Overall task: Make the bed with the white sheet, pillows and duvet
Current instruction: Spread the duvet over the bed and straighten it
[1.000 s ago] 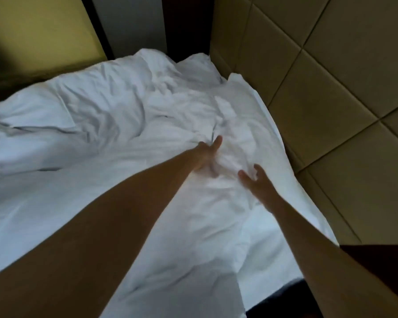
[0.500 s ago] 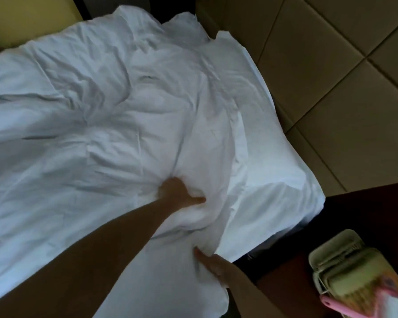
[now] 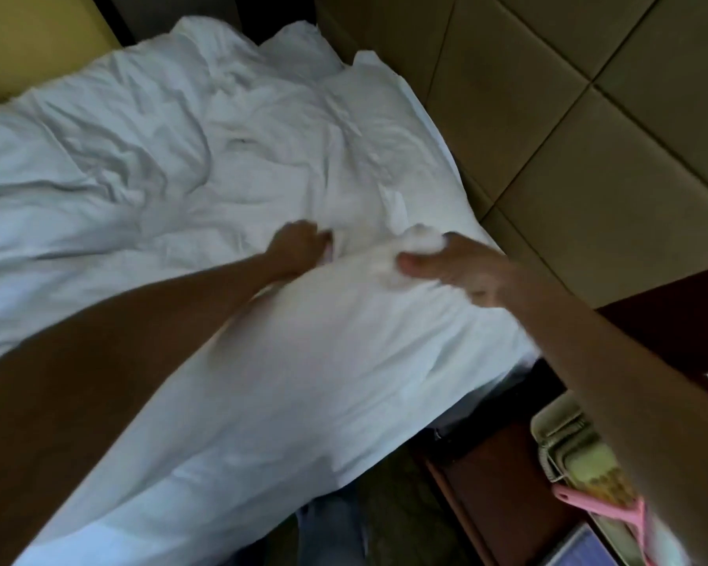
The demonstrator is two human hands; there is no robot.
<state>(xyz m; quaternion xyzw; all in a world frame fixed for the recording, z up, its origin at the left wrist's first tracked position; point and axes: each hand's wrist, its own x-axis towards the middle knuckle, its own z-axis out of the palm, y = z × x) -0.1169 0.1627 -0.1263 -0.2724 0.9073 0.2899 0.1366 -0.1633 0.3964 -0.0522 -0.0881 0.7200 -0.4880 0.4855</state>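
A crumpled white duvet (image 3: 148,149) covers most of the bed, heaped toward the far end. A smoother white fold of it (image 3: 323,361) lies over the near corner and hangs off the edge. My left hand (image 3: 299,249) is closed in the fabric near the bed's middle. My right hand (image 3: 454,267) pinches a bunched ridge of the same white cloth beside the headboard side. Both hands are blurred by motion. No separate pillow can be told apart from the bedding.
A padded tan headboard (image 3: 589,136) runs along the right of the bed. A dark wooden nightstand (image 3: 507,484) stands at the lower right, holding a cream telephone (image 3: 577,455) and a pink object (image 3: 614,508). A yellow wall (image 3: 29,38) is at the far left.
My right hand has come up from the bed's near edge to the top surface, gripping bunched cloth. My left hand shifted slightly up the bed. The view tilted a little upward.
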